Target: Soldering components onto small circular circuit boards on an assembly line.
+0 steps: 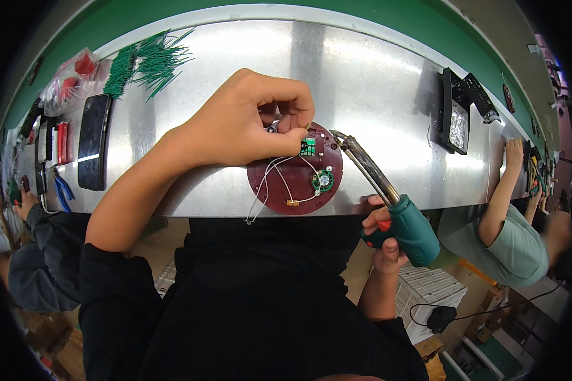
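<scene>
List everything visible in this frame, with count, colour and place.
round housing: one, dark red, bench front edge, centre
circuit board: one, green, on housing
wires: several, white, across housing
soldering iron: one, teal handle, tip at housing
green pins: a pile, far left
phone: one, black, left
black lamp: one, right
metal bench: one, silver
co-workers: two, either side
left hand: on housing
right hand: grips iron

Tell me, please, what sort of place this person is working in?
Most likely an electronics assembly line. The right hand holds a soldering iron by a round red housing with white wires, green wire pieces lie heaped on the metal bench, and co-workers sit on either side.
</scene>
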Demonstrator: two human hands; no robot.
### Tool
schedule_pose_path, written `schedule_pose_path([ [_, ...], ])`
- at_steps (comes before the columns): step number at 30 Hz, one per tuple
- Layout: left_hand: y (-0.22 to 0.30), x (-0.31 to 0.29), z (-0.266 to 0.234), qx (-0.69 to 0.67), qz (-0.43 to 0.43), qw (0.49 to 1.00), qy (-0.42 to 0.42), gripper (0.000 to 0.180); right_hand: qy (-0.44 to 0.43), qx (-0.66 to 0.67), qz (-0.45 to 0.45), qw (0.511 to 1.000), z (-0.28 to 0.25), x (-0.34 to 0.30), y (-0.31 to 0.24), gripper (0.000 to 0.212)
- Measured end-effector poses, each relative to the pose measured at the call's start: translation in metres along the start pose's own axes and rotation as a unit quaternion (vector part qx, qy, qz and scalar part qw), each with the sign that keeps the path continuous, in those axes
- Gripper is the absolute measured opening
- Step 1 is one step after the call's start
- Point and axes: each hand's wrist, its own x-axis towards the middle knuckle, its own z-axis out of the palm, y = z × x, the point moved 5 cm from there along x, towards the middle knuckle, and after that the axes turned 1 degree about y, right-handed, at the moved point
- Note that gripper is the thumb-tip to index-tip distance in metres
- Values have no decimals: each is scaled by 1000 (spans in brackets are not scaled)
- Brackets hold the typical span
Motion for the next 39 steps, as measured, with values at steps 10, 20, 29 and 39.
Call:
schedule_pose_path([
  [10, 5, 2, 0, 75, 61, 995, -19, 10, 10, 28, -1, 1000, 5, 2, -1, 70],
  [20, 1, 1, 1, 66, 62, 996, -13, 15, -41, 2, -30, 999, 3, 1, 4, 59],
  [29, 5, 2, 0, 91, 80, 993, -18, 18, -56, -13, -64, 996, 6, 4, -2, 49],
  [39, 2, 1, -2, 86, 81, 993, -14, 21, -68, -33, -73, 994, 8, 9, -9, 40],
])
